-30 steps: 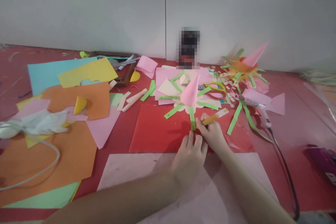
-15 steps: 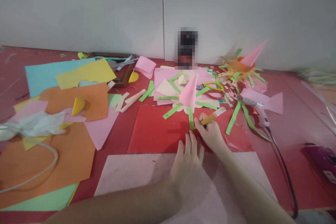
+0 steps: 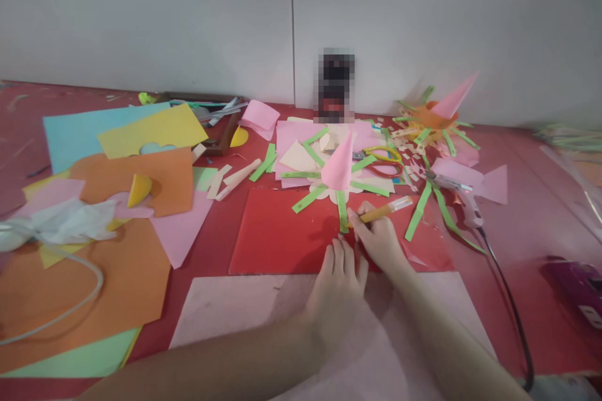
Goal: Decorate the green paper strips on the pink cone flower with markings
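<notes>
Since half a second ago, the upper end of the yellow pen (image 3: 383, 210) has dipped lower and the left hand (image 3: 336, 282) has drawn its fingers in from a wider spread. Right hand (image 3: 379, 241) fingers are clamped around the pen, whose tip is at the edge of a green paper strip (image 3: 342, 213); whether it touches the paper I cannot tell. Left fingers are slightly apart and bent down at the red board (image 3: 277, 232), just below the strip's near end.

That strip reaches out from under a pink paper cone (image 3: 337, 166), which stands upright on a cream scalloped paper, its other strips fanned around. Small dark marks show on some strips, too fine to read. Behind the cone lie scissors (image 3: 388, 161); to the right, a glue gun (image 3: 465, 197) and a second, tilted pink cone (image 3: 456, 100). A purple box (image 3: 571, 285) at the right edge carries pale markings, too blurred to read. Upright against the wall, a dark object (image 3: 335, 88) is pixelated, hiding any label.
</notes>
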Demonstrator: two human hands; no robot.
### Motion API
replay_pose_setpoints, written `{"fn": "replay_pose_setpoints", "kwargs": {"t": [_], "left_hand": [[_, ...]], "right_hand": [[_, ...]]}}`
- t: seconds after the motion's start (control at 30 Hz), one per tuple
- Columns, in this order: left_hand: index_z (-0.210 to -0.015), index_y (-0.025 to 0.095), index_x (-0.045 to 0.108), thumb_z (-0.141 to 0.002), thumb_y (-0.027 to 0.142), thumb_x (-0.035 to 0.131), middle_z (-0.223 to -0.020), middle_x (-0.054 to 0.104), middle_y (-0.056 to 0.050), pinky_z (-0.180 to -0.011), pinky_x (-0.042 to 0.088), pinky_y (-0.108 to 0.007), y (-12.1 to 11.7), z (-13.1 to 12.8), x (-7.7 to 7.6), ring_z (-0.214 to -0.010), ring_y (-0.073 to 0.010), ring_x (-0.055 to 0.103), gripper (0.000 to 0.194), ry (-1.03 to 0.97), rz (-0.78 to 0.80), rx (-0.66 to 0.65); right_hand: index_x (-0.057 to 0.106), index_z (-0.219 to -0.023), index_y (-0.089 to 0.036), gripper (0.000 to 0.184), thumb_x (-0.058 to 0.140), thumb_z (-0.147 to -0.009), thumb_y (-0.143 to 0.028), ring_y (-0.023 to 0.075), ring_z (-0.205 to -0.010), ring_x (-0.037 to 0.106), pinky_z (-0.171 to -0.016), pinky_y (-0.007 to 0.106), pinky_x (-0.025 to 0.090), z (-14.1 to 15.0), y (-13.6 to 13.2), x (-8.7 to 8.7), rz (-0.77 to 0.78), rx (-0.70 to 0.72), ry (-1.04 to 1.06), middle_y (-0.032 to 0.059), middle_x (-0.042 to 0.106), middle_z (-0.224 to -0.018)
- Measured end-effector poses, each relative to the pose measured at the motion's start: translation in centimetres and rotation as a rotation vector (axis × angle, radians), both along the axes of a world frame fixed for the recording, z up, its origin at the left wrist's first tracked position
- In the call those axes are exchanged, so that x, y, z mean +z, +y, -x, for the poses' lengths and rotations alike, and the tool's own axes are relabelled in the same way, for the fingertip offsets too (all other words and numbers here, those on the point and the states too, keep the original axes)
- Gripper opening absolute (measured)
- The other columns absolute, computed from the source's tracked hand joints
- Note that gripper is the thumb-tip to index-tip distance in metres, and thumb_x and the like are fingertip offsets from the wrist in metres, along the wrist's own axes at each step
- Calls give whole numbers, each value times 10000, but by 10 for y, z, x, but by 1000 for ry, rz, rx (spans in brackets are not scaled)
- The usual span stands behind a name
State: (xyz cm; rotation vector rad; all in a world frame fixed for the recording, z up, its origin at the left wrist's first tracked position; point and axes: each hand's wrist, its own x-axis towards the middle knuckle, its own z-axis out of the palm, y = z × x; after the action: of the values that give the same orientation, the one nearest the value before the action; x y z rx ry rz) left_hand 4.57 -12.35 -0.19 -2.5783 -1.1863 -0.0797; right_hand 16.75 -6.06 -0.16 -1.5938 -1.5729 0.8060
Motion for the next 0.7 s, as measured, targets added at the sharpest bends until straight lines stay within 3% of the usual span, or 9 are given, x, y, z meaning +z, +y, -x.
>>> {"fn": "replay_pose_setpoints", "kwargs": {"t": [0.7], "left_hand": [[-1135,56,509,-828,198,357,-1109,584,-198,-890,432,-395,2,-1,1,-1039,-263,557,371,-29,10,-5]], "right_hand": [[311,-600,-215,329,454,-820,-412,87,-421,352,-448,210,285,0,2,-3,-61,-11,-48,-67,346,-476]]}}
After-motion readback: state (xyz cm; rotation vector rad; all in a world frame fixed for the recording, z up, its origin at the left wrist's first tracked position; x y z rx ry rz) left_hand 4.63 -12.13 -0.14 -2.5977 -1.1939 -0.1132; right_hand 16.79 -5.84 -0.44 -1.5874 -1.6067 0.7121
